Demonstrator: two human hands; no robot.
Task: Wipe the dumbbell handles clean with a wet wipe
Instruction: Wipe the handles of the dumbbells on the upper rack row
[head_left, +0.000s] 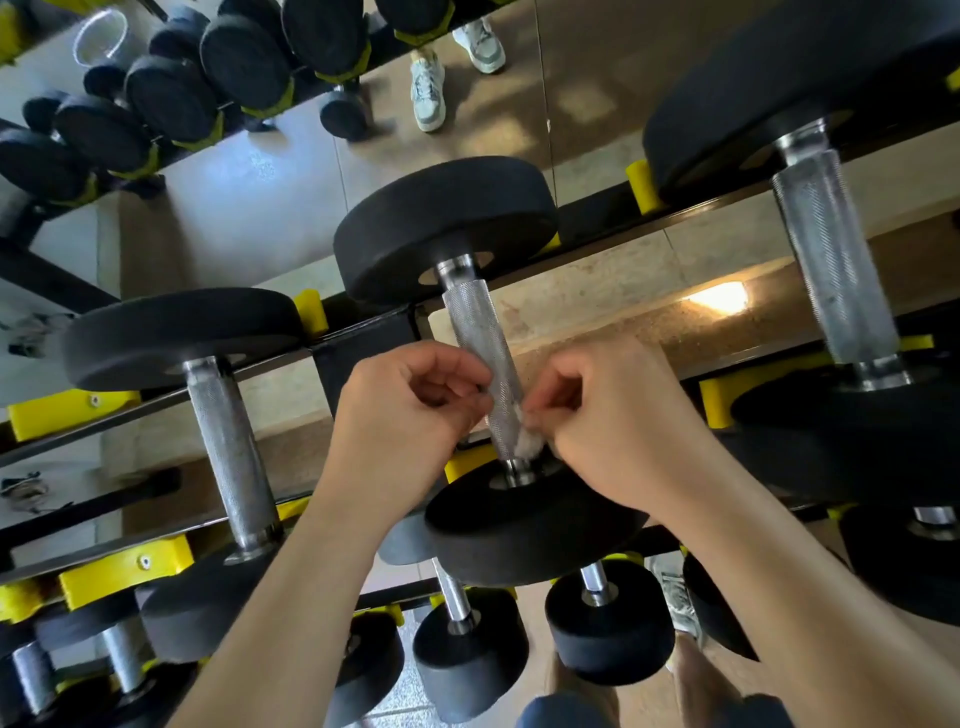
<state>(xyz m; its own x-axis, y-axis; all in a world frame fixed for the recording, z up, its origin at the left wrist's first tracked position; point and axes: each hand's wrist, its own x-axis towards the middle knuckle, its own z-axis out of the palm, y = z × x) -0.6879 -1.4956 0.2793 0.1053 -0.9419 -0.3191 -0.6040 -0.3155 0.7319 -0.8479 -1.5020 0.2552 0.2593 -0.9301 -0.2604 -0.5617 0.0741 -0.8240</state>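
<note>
Upkeep in a weight room: a person's right hand (613, 421) pinches a white, bunched-up wet wipe (524, 442) between thumb and curled fingers. It holds the wipe against the near end of the knurled silver steel handle (480, 353) of a black round-headed dumbbell (447, 223). The wet wipe sits just above the collar where the handle meets the near black head.

The left hand (405, 415) is on the other side of the same handle, its fingers curled in with the tips at the metal. Whether they pinch a piece of the wipe or only touch the bar cannot be told.

The dumbbell lies in yellow plastic cradles (470, 462) on a black metal rack (363, 358). A similar left dumbbell (228, 447) and a larger right dumbbell (831, 260) lie on either side, both apart from the hands. Smaller dumbbells (470, 654) fill the lower tier. Pale sneakers (428, 88) show on the brown floor at the top of the view.
</note>
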